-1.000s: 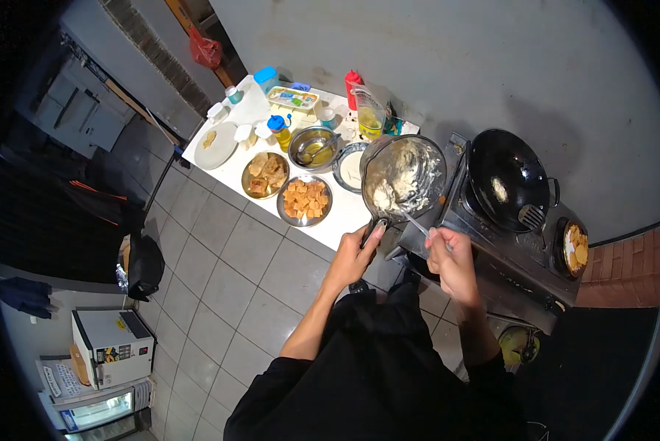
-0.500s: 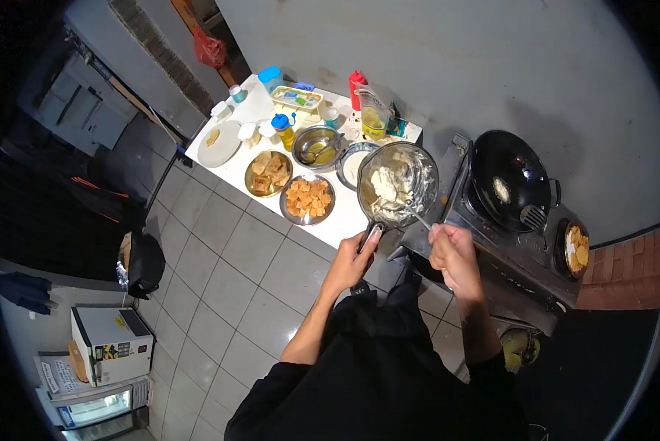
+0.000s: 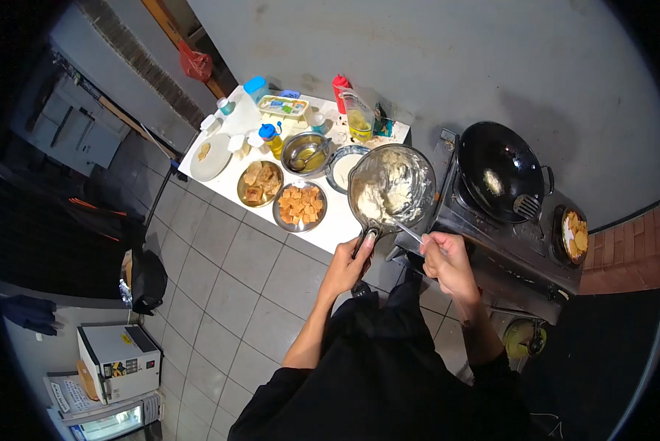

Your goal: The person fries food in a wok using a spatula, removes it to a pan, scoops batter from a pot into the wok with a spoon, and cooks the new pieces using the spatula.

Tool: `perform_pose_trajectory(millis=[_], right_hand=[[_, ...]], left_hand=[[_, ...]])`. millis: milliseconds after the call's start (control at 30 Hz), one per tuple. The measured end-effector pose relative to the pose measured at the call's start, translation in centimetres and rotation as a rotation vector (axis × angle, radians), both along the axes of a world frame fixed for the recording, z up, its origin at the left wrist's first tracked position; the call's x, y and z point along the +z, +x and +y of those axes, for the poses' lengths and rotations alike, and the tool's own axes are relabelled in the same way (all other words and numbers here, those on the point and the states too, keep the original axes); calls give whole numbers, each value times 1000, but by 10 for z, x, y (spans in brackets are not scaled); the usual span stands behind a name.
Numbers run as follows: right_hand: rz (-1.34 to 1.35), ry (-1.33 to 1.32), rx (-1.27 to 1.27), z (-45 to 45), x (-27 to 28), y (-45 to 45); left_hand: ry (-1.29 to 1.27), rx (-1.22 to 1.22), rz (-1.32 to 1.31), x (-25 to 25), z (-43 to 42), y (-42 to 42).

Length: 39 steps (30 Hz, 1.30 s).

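Upper garment: a black top (image 3: 374, 393) is covering the trunk and shoulders. The fabric is appearing plain and matt, with soft creases forming across the front. Sleeves: the left sleeve (image 3: 275, 393) is ending in a loose opening near the elbow; the right sleeve (image 3: 495, 375) is ending at a similar level. Below these openings, the left forearm (image 3: 310, 331) and right forearm (image 3: 479, 331) are showing bare, as are the left hand (image 3: 346, 266) and right hand (image 3: 449, 266). Lower garment: dark trousers (image 3: 409, 285) are covering the legs, their outline partly merging with the top.
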State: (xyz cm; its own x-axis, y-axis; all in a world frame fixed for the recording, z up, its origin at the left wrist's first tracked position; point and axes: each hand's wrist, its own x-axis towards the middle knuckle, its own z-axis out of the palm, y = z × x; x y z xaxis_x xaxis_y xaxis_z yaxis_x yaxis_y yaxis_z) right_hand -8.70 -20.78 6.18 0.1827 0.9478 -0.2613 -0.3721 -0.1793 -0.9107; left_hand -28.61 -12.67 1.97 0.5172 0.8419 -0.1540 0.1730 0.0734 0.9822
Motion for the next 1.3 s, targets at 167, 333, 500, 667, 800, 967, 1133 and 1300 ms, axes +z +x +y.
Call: perform_pose_trajectory(millis=[167, 333, 500, 667, 800, 967, 1133, 1300], right_hand=[[-35, 33, -1, -5, -2, 5], [-38, 9, -64, -7, -3, 11], [-469, 81, -78, -10, -3, 13], [-631, 106, -149, -12, 4, 11], [-583, 78, -169, -19, 0, 17], [-837, 134, -264, -28, 15, 16], [-941, 74, -283, -34, 19, 21], [-969, 111, -304, -36, 21, 32]], left_hand=[[-77, -34, -34, 3, 2, 2], [-103, -78, 5, 2, 4, 3], [-118, -112, 15, -1, 6, 5], [-135, -148, 21, 0, 7, 8], [-138, -180, 10, -3, 9, 12], [-171, -218, 4, -1, 10, 24], [-119, -253, -25, 1, 13, 41], [-137, -290, -58, 9, 17, 59]])
